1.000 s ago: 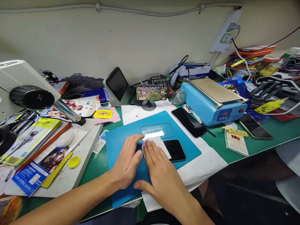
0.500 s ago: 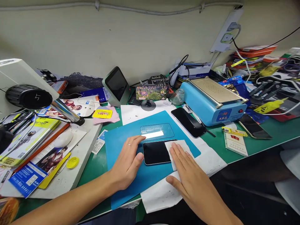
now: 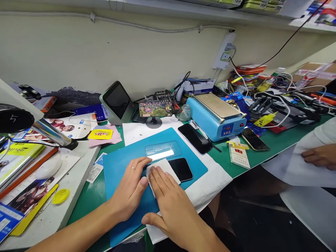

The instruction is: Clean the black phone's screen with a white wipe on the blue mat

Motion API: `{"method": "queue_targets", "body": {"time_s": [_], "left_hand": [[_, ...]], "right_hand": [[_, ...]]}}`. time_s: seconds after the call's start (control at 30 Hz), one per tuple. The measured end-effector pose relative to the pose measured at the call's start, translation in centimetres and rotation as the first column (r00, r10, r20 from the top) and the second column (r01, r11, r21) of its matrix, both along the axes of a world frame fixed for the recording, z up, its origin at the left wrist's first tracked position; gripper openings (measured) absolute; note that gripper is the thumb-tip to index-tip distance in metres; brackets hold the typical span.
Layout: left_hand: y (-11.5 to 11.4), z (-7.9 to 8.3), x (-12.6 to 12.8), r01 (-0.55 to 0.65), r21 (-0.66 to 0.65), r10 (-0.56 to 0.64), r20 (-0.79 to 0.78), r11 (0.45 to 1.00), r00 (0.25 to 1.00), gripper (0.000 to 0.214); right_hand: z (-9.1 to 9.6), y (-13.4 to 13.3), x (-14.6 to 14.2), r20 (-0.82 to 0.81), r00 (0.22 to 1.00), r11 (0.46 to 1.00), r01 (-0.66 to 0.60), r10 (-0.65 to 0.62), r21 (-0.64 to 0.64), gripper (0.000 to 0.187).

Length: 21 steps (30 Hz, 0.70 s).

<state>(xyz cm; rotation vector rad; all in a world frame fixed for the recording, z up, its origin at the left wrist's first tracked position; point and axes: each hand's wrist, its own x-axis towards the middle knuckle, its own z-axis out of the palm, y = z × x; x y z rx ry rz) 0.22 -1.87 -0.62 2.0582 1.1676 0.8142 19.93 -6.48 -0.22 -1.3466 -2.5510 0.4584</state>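
A black-screened smartphone (image 3: 183, 169) lies on the blue mat (image 3: 123, 168). My right hand (image 3: 170, 196) lies flat, pressing a white wipe (image 3: 168, 167) onto the phone's left part with its fingertips; its thumb is spread away. The wipe covers that end of the screen. At the phone's left end is my left hand (image 3: 128, 189), thumb and fingers apart, a ring on one finger. Whether it touches the phone's edge I cannot tell. Just beyond the phone, a clear glass screen sheet (image 3: 163, 148) with a dark outline rests on the mat.
A second black phone (image 3: 195, 138) lies beside a blue heating machine (image 3: 216, 117). Behind the mat a phone showing a game (image 3: 155, 109) stands on a holder. Packets and a white mouse (image 3: 48, 168) sit at left. Another person's hand (image 3: 320, 157) is at far right.
My right hand has slid the wipe leftward from the phone's right end to its left end, baring the right end. My left hand stays beside the phone. The view has turned right.
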Motion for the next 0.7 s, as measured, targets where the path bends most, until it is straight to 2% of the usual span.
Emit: {"method": "queue_targets", "body": {"time_s": [0.17,0.27,0.33,0.4,0.5,0.6,0.7], "left_hand": [[0.1,0.0,0.2,0.012,0.007,-0.012,-0.018,1.000,1.000,0.055],[0.1,-0.1,0.3,0.012,-0.002,-0.012,-0.008,1.000,1.000,0.056],[0.1,-0.2,0.4,0.015,-0.011,-0.015,-0.006,1.000,1.000,0.056],[0.1,-0.3,0.4,0.018,-0.018,-0.018,-0.007,1.000,1.000,0.056],[0.2,-0.3,0.3,0.029,-0.029,-0.029,-0.006,0.999,1.000,0.056],[0.2,-0.2,0.3,0.034,-0.035,-0.033,0.024,0.999,0.999,0.059],[0.2,-0.2,0.3,0.032,-0.027,-0.030,0.057,0.999,0.998,0.062]], "right_hand": [[0.4,-1.0,4.3,0.107,0.993,0.998,0.056,-0.059,0.032,0.078],[0.0,-0.2,6.6,0.133,0.980,0.988,0.140,-0.148,0.072,0.079],[-0.3,0.7,7.0,0.142,0.971,0.980,0.182,-0.192,0.084,0.080],[-0.4,1.7,6.3,0.141,0.965,0.974,0.209,-0.219,0.083,0.083],[0.2,2.7,3.6,0.123,0.964,0.972,0.232,-0.235,0.037,0.095],[0.7,2.6,0.5,0.083,0.984,0.985,0.161,-0.156,-0.058,0.104],[0.5,1.9,-1.3,0.009,0.995,0.993,0.096,-0.095,-0.064,0.106]]}}
